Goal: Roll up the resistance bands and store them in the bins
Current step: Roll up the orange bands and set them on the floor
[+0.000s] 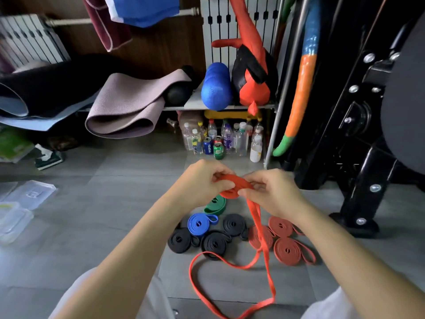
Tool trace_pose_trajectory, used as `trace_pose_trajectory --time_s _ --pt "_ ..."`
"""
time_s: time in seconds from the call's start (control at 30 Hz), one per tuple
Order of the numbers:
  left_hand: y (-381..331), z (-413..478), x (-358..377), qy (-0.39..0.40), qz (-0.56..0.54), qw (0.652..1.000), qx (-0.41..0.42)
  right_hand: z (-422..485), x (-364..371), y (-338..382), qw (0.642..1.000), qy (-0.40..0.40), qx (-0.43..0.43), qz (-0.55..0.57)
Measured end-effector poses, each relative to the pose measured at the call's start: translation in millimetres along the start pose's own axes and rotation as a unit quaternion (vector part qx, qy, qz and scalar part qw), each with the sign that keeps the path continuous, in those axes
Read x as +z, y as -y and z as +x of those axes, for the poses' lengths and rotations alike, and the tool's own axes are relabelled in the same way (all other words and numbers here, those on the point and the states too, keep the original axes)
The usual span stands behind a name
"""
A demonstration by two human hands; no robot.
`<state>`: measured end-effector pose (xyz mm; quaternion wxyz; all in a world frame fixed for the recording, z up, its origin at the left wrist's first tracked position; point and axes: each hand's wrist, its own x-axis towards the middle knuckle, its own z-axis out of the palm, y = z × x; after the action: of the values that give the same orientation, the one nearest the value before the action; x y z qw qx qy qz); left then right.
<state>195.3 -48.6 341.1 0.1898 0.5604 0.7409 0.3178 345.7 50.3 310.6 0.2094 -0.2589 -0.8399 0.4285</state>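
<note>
Orange-red rubber resistance band (pixel 268 268): loose tail drops from the hands to the floor, long axis toward the body. Left hand (pixel 202 180) and right hand (pixel 273 194) both pinch its started coil (pixel 232 184); tail exits nearer the right.

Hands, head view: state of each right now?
Left hand: shut, pinching the partly rolled red band.
Right hand: shut, gripping the same red band; its loose tail hangs to the floor.
</note>
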Motion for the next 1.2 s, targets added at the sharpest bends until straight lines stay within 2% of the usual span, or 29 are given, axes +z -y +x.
trace_pose_trajectory --time_s 0.2,0.27,0.37,0.5,0.6,0.83,0.93,1.1,1.2 --pt "-6 -1 1 0.009 0.09 0.996 0.019 -2 2 -2 0.998 0.014 0.02 0.059" --pt "-11 -2 -7 -0.005 0.09 0.996 0.023 -3 1 7 0.995 0.015 0.021 0.094" --pt "-26 0 -35 -0.036 0.042 0.998 0.022 4 -7 23 0.988 -0.004 0.008 0.152" --pt "-54 3 -90 -0.093 -0.106 0.99 0.011 17 -29 54 0.982 -0.018 0.016 0.188" --pt "-76 7 -131 -0.145 -0.132 0.98 0.031 34 -54 90 0.982 -0.066 -0.023 0.176" --pt "-129 7 -198 -0.198 -0.181 0.961 0.066 65 -114 184 0.988 -0.087 -0.103 0.074" --pt "-155 9 -222 -0.212 -0.143 0.965 0.065 69 -134 213 0.987 -0.088 -0.102 0.085" --pt "-187 9 -248 -0.203 -0.068 0.973 0.09 69 -132 239 0.991 -0.018 -0.096 0.091" --pt "-193 11 -251 -0.184 -0.021 0.979 0.088 64 -124 249 0.988 -0.036 -0.113 0.097"
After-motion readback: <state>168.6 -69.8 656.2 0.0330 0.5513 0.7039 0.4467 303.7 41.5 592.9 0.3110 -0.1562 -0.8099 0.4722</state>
